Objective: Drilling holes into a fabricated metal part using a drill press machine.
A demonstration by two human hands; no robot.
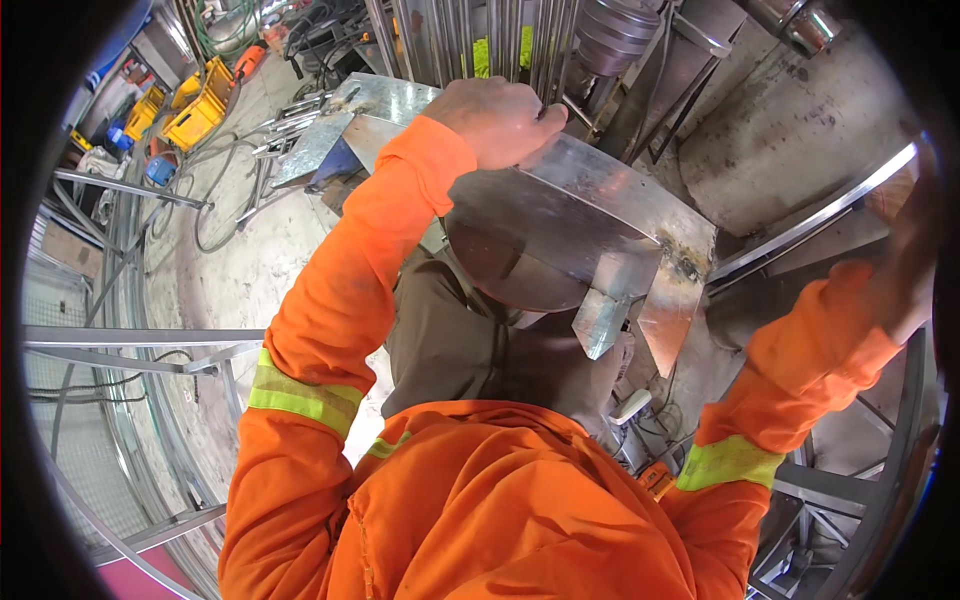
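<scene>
My left hand [497, 120] is up at the top centre, fingers curled over the upper edge of a bent stainless steel sheet part [590, 215]. The part has a curved dark underside and a welded, scorched corner [685, 262]. My right hand [908, 262] is at the far right rim, next to a slanting steel bar [800, 232]. It is dim and blurred there, so its grip cannot be made out. Both arms wear orange sleeves with yellow reflective bands.
A concrete floor [250, 260] lies below with hoses and cables. Yellow crates [200, 105] stand at upper left beside loose steel pieces [315, 140]. Steel frame rails [130, 338] cross at left, vertical rods [500, 40] rise at top, and more framing [850, 480] sits lower right.
</scene>
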